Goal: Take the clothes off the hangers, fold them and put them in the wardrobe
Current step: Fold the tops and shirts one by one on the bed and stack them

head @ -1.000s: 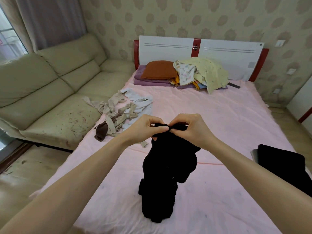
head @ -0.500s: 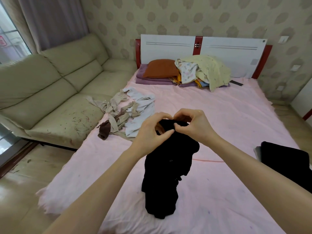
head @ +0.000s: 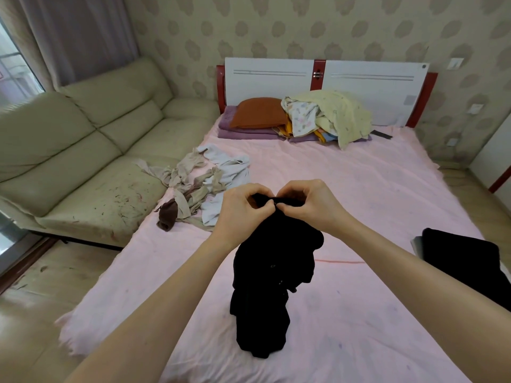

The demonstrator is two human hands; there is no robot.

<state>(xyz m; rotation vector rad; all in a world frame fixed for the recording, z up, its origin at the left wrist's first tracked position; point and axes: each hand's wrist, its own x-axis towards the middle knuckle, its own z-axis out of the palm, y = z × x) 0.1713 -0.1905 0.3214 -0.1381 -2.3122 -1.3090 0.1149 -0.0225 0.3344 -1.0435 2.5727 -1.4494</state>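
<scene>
The black garment (head: 272,275) hangs bunched over the middle of the bed (head: 373,194), its top edge lifted and its lower end resting crumpled on the pink sheet. The left hand (head: 243,210) and the right hand (head: 318,204) meet at that top edge, just beside each other, and both pinch the dark fabric with curled fingers (head: 287,193) and thumbs. Whether a hanger is inside the cloth cannot be told.

To the left of the hands lies a loose heap of beige and white clothes (head: 201,181) with a small brown piece (head: 168,214) at its near end, spilling toward the bed's left edge. At the right edge of the bed sits a flat dark folded garment (head: 467,264), well apart from the one held.

At the head of the bed an orange pillow (head: 260,112) rests on purple folded bedding (head: 243,131), with a pale yellow patterned blanket (head: 340,111) piled beside it, against the white and red headboard (head: 276,78). A pale green sofa (head: 83,139) stands along the bed's left side, below a curtain (head: 83,34).
</scene>
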